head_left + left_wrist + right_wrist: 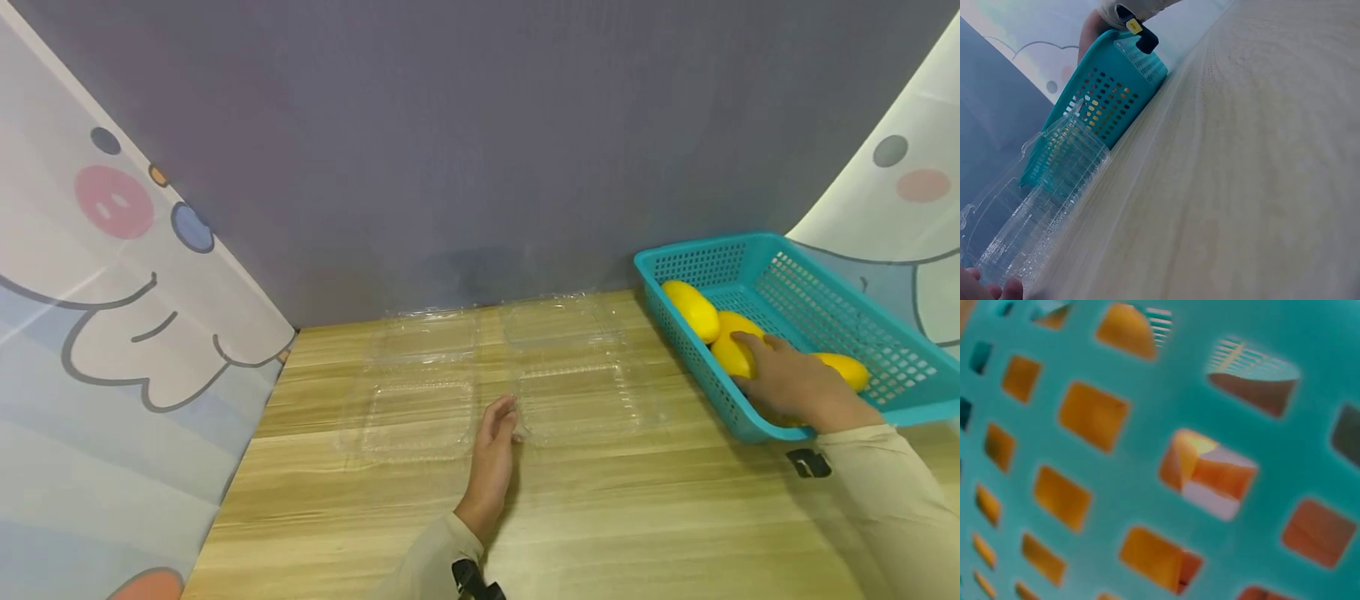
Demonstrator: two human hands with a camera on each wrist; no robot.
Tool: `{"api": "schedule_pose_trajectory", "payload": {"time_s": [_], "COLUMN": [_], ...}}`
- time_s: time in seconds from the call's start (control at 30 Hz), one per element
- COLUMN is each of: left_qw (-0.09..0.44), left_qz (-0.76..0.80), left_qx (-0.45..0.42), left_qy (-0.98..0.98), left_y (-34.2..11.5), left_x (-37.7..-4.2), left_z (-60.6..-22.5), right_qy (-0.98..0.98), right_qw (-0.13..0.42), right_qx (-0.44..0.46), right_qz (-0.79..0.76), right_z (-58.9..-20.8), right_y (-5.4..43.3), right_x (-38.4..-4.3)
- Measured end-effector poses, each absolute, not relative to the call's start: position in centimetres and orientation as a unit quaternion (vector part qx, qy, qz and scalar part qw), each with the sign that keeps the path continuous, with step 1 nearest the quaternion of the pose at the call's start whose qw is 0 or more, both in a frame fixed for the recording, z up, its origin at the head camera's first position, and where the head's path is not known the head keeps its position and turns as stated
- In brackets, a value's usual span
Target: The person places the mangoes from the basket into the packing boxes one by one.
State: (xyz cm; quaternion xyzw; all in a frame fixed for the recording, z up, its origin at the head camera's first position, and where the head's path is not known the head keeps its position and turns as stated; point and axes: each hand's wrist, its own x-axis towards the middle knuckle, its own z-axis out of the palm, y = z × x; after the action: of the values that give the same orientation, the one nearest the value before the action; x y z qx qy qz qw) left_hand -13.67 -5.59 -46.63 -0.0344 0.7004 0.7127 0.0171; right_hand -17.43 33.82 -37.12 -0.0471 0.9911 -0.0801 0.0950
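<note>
My right hand (pixel 795 379) reaches into a teal plastic basket (pixel 678 354) and grips a yellow mango (pixel 729 350) with thumb and fingers. Beside it lie another mango (pixel 690 310) to the left and a third mango (pixel 847 368) partly behind the hand. The right wrist view is filled by the basket's perforated wall (pixel 1141 487), with yellow fruit showing through its holes. Between two clear hinged plastic boxes, the left box (pixel 420 417) and the right box (pixel 581 404), my left hand (pixel 491 462) touches the right one's near-left corner with relaxed fingers. Both boxes have their lids laid back.
A wooden table (pixel 300 517) carries everything. A grey wall (pixel 465 167) rises behind the boxes, and cartoon-printed panels (pixel 112 333) stand at both sides. The basket's raised rim (pixel 847 287) surrounds the right hand's working space.
</note>
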Motion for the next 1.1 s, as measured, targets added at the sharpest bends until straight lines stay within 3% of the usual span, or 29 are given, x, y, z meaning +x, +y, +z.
{"api": "schedule_pose_trajectory", "payload": {"time_s": [0.63, 1.1], "left_qw": [0.015, 0.001], "left_qz": [0.714, 0.712], "left_qx": [-0.032, -0.027], "left_qy": [0.700, 0.701], "left_y": [-5.7, -5.6], "left_x": [-13.7, -13.8], "left_z": [-46.8, -46.7], "right_qy": [0.988, 0.982], "right_qw": [0.076, 0.103], "right_qx": [-0.103, -0.149], "right_qz": [-0.082, -0.052], "right_z": [-36.6, -31.6], "right_y": [34.1, 32.1], "right_x": [-17.2, -20.3]}}
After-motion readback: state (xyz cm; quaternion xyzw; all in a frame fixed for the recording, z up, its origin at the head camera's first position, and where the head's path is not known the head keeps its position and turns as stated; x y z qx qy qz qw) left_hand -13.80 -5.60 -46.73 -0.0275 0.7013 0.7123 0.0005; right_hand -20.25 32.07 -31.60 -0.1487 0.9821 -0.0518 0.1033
